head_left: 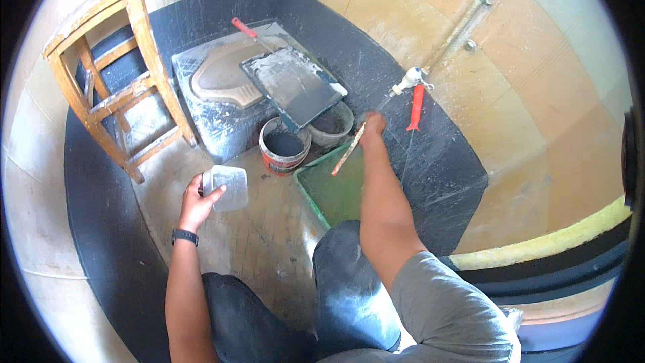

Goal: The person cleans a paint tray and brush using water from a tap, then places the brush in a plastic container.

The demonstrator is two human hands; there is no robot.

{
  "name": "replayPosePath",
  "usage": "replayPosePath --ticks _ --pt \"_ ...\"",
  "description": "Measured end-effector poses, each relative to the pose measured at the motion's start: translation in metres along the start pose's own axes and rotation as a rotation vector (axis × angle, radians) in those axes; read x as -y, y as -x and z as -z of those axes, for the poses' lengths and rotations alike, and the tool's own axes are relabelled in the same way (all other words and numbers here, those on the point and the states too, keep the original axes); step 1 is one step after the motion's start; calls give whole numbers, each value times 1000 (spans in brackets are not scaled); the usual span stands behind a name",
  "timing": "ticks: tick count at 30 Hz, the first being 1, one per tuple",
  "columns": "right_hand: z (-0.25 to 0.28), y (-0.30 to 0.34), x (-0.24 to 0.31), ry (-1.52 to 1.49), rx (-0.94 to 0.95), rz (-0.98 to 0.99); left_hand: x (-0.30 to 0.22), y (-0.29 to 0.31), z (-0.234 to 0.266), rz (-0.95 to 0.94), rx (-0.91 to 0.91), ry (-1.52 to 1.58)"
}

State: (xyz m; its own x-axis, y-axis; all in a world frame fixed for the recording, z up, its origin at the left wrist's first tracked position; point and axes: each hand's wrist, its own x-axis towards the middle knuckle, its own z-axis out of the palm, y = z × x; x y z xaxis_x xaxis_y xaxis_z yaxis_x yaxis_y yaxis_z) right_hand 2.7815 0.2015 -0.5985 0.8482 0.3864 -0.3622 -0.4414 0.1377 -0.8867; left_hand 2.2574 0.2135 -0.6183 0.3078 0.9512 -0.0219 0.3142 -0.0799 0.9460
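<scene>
My left hand (197, 203) grips a clear plastic container (230, 188) by its side, thumb over the rim, above the floor. My right hand (373, 128) reaches forward, closed around a paint-spattered stick (347, 154) that slants down to the left over a green tray (321, 205). Whatever the stick's upper end carries is hidden by the hand. Just beyond that hand, a white tap (410, 81) juts from the wall, with what looks like a thin stream of water below it. A red handle (416, 107) hangs beside the tap.
Two buckets, a red-and-white one (285, 151) and a grey one (331, 128), stand behind the green tray. A black paint tray (295, 84) rests over them, near a red-handled roller (244, 27) and a squat toilet (225, 74). A wooden stool (127, 70) stands left.
</scene>
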Motion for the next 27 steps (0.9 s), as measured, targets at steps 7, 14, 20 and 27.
replayPosePath --ticks 7,14,20,27 --pt "60 -46 38 514 -339 306 6 -2 -8 2 -15 2" --pt "55 59 175 706 -168 916 9 -4 -13 -30 3 19" --pt "14 99 209 1464 -326 832 -12 2 -9 -66 41 21" --pt "-31 49 211 1254 -63 638 -5 1 -13 -38 66 52"
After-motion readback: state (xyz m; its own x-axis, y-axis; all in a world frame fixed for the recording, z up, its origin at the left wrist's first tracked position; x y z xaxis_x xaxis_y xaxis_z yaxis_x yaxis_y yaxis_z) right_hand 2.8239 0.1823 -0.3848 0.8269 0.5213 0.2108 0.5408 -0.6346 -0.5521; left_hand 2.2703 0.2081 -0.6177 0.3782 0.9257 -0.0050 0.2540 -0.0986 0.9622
